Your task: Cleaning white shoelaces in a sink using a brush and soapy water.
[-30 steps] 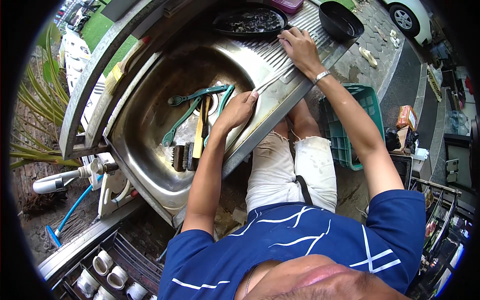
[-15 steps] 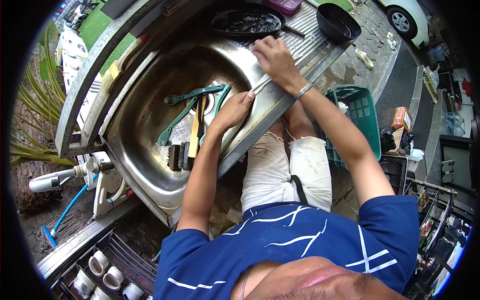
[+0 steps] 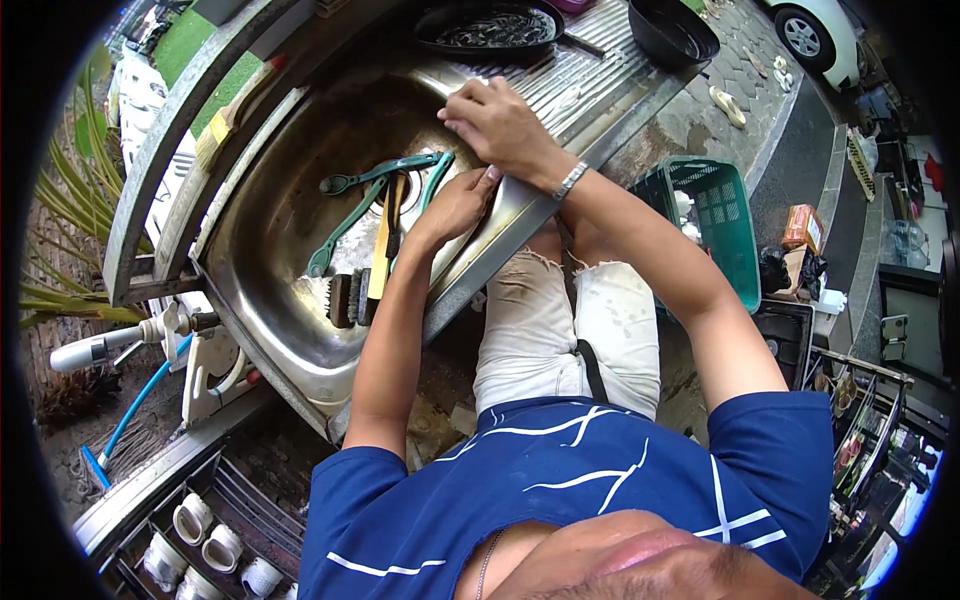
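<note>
My left hand (image 3: 462, 208) is closed at the right rim of the steel sink (image 3: 265, 325), its thumb uppermost. Just above it, my right hand (image 3: 505, 130) reaches over the rim with curled fingers. Whatever either hand grips is hidden by the fingers. In the basin beside my left hand lie several teal-handled tools (image 3: 345, 222), crossing over the drain. A brush with a yellow handle (image 3: 380, 258) and dark brush heads (image 3: 345, 300) rest next to them. On the ribbed drainboard (image 3: 600, 70) beyond, a black frying pan (image 3: 490, 30) has whitish suds inside.
A black pot (image 3: 672, 35) stands on the drainboard's right end. Below the counter sits a green plastic crate (image 3: 725, 225). A wooden-handled brush (image 3: 225, 125) leans along the sink's left ledge, above a grey tap (image 3: 100, 348). White cups (image 3: 222, 548) fill a rack at lower left.
My right hand has moved down and left, closer to my left hand. The thin pale stick seen between my hands is now hidden. My left hand has shifted slightly left and up.
</note>
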